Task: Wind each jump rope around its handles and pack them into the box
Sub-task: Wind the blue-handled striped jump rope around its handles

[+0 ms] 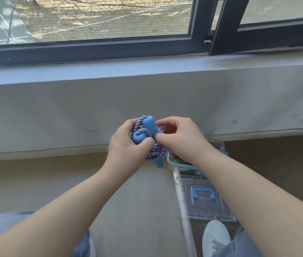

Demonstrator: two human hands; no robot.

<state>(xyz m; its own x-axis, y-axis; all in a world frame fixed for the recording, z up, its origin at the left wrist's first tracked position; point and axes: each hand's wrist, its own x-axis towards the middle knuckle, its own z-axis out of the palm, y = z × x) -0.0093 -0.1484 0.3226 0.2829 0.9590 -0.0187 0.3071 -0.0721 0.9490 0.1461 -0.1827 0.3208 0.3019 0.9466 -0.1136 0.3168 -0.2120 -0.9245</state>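
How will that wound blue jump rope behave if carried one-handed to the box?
The braided rope looks floppy, so its coils would probably slacken if the right hand pinching them lets go. The smooth handles seem stiff and light, possibly slippery in the left hand.

Dark-framed window [109, 43], grey sill [147, 67], pale wall [54, 112], possibly wooden floor [35, 182]

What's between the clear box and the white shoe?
Head view: the clear lid with a blue handle lies flat between the box and the shoe, a white pole along its left edge.
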